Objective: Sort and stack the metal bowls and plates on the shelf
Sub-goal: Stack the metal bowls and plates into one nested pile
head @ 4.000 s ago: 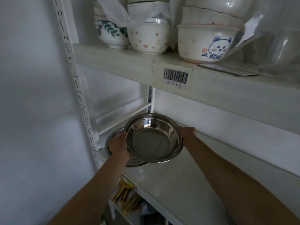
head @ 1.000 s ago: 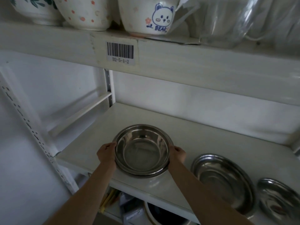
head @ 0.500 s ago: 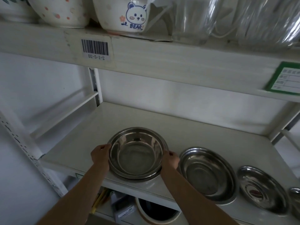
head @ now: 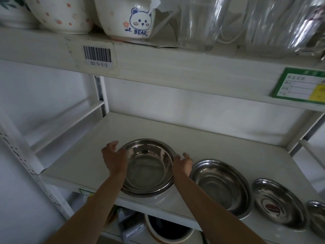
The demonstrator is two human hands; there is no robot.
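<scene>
A stack of nested metal bowls rests on the white shelf, near its front edge at the left. My left hand hovers at the stack's left rim with fingers spread, holding nothing. Beside the right rim, my right hand is likewise spread and holds nothing. To the right lie a wide metal bowl, a flatter metal plate and the edge of another metal dish.
The upper shelf hangs close overhead, carrying ceramic bowls and clear glassware, with a barcode label and a green tag. White uprights frame the left side. Below the shelf sit a dark pot and boxes.
Both hands have let go of the bowl stack and opened beside its rims. The stack now sits on the shelf; the view has shifted slightly right.
</scene>
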